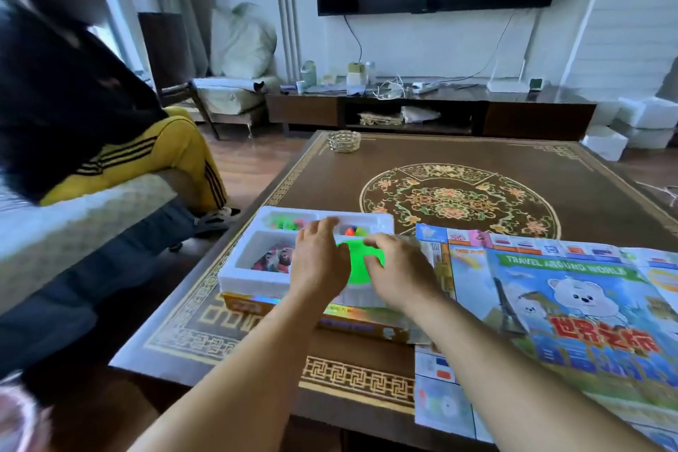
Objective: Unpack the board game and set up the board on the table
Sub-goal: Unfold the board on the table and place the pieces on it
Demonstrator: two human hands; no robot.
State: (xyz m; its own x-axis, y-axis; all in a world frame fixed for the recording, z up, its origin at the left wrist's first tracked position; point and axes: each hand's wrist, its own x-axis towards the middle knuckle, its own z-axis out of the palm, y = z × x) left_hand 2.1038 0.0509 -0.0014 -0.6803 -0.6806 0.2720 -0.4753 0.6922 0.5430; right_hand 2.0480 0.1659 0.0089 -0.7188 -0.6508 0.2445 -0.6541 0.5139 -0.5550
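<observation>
Both bare forearms reach in from the bottom edge, with the left hand (320,257) and right hand (398,270) curled onto a bright green plastic piece (355,262), gripping it from either side over the white foam tray (257,277) of game bits. That tray sits in the shiny orange cardboard game box (352,323) on the dark brown patterned table (458,161), and just right of it the colourful folded paper game board (572,308) lies spread flat. Someone in yellow striped trousers (176,161) sits on the sofa at left.

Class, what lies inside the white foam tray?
The white foam tray holds small green and red pieces, a dark picture packet and a bright green item; both hands cover the rest.
</observation>
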